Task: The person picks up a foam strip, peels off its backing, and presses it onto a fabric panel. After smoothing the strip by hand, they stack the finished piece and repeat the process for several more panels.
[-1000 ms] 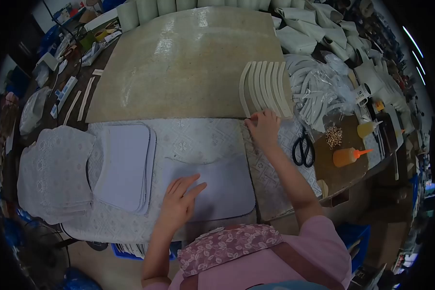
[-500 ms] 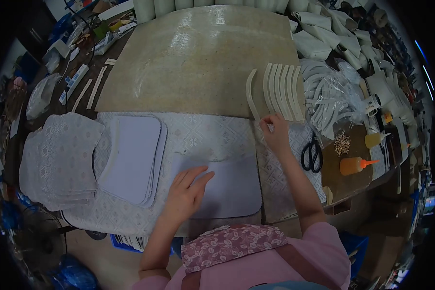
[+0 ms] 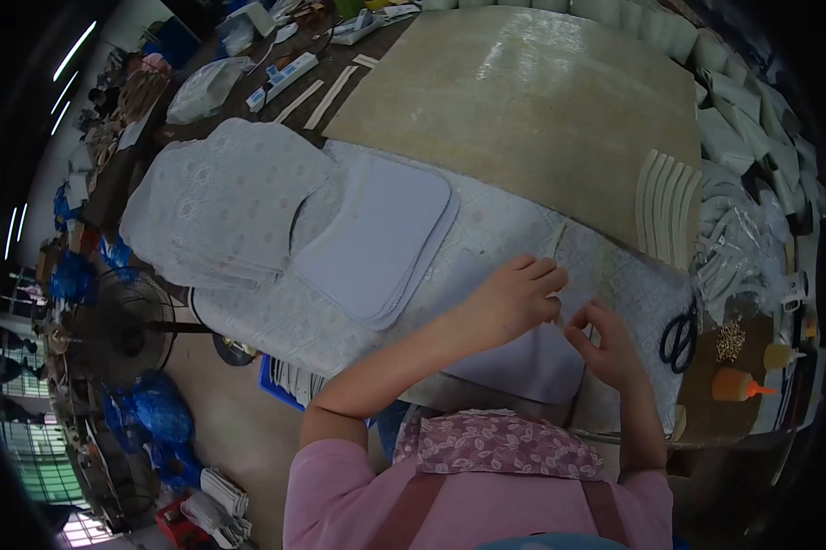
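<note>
A thin, cream-coloured curved strip (image 3: 558,240) rises above the knuckles of my left hand (image 3: 521,295), and a short piece of it shows between my two hands. My left hand's fingers are bent closed around the strip. Close by on the right, my right hand (image 3: 608,346) pinches at the strip's lower end with thumb and forefinger, the contact partly hidden. Both hands are over a pale sheet with rounded corners (image 3: 528,367), which lies flat on the patterned cloth (image 3: 495,215). Several similar curved strips (image 3: 667,206) lie side by side on the board.
A stack of pale sheets (image 3: 385,238) and a pile of lace-patterned pieces (image 3: 230,202) lie to the left. Black scissors (image 3: 678,341), small beads (image 3: 730,342) and an orange bottle (image 3: 738,385) are at right. The large tan board (image 3: 514,101) is behind.
My right hand has brought the separate curved strip from the board's edge to the sheet. My left hand has moved right and closed on it. The head view has turned left.
</note>
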Motion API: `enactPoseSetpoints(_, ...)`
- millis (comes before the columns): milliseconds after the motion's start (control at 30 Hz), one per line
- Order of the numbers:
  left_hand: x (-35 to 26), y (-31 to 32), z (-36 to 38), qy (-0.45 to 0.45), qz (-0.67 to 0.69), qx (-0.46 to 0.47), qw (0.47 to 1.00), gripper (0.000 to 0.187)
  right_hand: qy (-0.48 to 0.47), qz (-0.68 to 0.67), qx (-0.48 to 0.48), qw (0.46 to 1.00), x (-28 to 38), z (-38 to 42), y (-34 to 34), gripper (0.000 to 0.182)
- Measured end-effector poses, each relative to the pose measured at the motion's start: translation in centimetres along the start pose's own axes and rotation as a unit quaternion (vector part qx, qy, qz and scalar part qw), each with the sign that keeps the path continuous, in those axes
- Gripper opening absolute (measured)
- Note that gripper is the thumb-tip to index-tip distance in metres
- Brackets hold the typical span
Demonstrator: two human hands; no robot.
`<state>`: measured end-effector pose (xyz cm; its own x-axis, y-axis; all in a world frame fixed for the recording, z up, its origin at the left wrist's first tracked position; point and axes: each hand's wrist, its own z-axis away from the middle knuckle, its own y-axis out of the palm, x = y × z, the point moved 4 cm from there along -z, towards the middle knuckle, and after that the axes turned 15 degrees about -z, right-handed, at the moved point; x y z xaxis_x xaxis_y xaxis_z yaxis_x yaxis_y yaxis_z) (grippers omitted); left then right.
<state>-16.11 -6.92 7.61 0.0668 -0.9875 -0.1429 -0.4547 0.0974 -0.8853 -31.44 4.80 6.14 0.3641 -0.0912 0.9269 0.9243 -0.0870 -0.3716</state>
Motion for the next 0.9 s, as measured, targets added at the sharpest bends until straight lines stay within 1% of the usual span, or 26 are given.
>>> enactPoseSetpoints(67, -0.2, 0.2, 0.1, 0.016, 0.003, -0.022, 1.000, 0.016, -0.022, 0.019, 0.004, 1.000, 0.3, 0.1, 0.1, 0.012)
enactPoseSetpoints(133, -0.4, 0.4, 0.1, 0.028, -0.004, -0.059, 0.998, 0.013, -0.013, 0.010, 0.001, 1.000, 0.3, 0.2, 0.1, 0.012)
enactPoseSetpoints(267, -0.3, 0.2, 0.2, 0.039, 0.015, -0.054, 0.998, 0.013, -0.016, 0.003, 0.000, 1.000, 0.8, 0.3, -0.1, 0.012)
enactPoseSetpoints(333, -0.2, 0.2, 0.1, 0.056, 0.033, -0.050, 0.997, 0.013, 0.003, -0.008, 0.016, 1.000, 0.9, 0.5, -0.3, 0.011)
enactPoseSetpoints(367, 0.0, 0.1, 0.1, 0.048, 0.048, -0.049, 0.996, 0.015, 0.013, -0.014, 0.025, 1.000, 0.9, 0.5, -0.3, 0.012)
enactPoseSetpoints(433, 0.4, -0.3, 0.1, 0.031, 0.079, -0.045, 0.995, 0.019, -0.006, -0.084, 0.017, 0.996, 0.5, 0.4, -0.8, 0.016)
enactPoseSetpoints(467, 0.5, -0.8, 0.1, 0.009, 0.126, -0.063, 0.990, 0.021, -0.015, -0.119, 0.013, 0.993, 0.3, 0.4, -0.9, 0.019)
enactPoseSetpoints(533, 0.7, -1.9, 0.0, -0.035, 0.219, -0.098, 0.970, 0.025, -0.087, -0.224, -0.092, 0.966, 0.2, 0.2, -0.4, 0.027)
enactPoseSetpoints(567, 0.7, -2.2, 0.0, -0.071, 0.300, -0.101, 0.946, 0.028, -0.121, -0.274, -0.146, 0.943, 0.3, 0.3, 0.0, 0.032)
enactPoseSetpoints(633, 0.6, -2.2, 0.3, -0.144, 0.455, -0.099, 0.873, 0.032, -0.147, -0.099, -0.173, 0.969, 2.1, -0.2, 1.7, 0.037)
enactPoseSetpoints(667, 0.6, -1.8, 0.5, -0.154, 0.498, -0.129, 0.843, 0.032, -0.158, -0.011, -0.184, 0.970, 2.6, -0.4, 2.2, 0.040)
enactPoseSetpoints(733, 0.8, -0.7, 0.9, -0.173, 0.578, -0.190, 0.775, 0.033, -0.230, 0.047, -0.168, 0.957, 1.7, -0.6, 2.9, 0.041)
enactPoseSetpoints(767, 0.9, -0.4, 1.3, -0.196, 0.601, -0.194, 0.750, 0.032, -0.265, 0.078, -0.159, 0.948, 1.4, -0.6, 3.2, 0.042)
enactPoseSetpoints(833, 1.1, 0.2, 2.1, -0.243, 0.645, -0.203, 0.696, 0.031, -0.255, 0.049, -0.171, 0.951, 1.0, -0.3, 3.5, 0.042)
enactPoseSetpoints(900, 1.7, 1.6, 3.5, -0.256, 0.678, -0.219, 0.653, 0.028, -0.260, 0.036, -0.169, 0.950, 0.8, -0.2, 3.6, 0.041)
